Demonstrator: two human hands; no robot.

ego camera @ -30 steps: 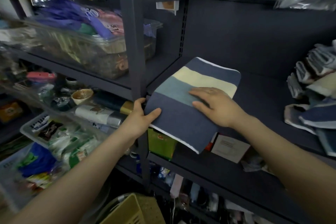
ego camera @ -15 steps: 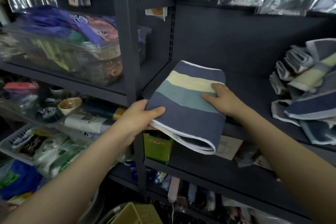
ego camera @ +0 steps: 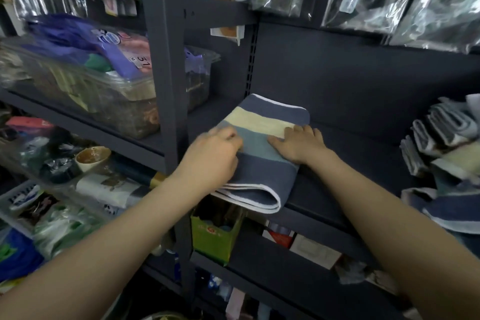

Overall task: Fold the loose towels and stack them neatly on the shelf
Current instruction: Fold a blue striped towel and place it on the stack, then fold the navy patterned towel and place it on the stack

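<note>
Left hand (ego camera: 213, 156) grip curled on folded towel (ego camera: 262, 153) edge, right hand (ego camera: 298, 144) flat, fingers spread on top, shelf (ego camera: 345, 176) beneath.

Single head view, forward and down, close to shelf (ego camera: 337, 153)

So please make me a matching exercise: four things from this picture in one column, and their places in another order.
Things:
1. folded striped towel
2. loose towels
3. green box
4. clear bin

Places:
A. far right of the shelf
B. under both hands
C. left bay, on a shelf
D. shelf below the towel

Pairs: 1-B, 2-A, 3-D, 4-C
</note>
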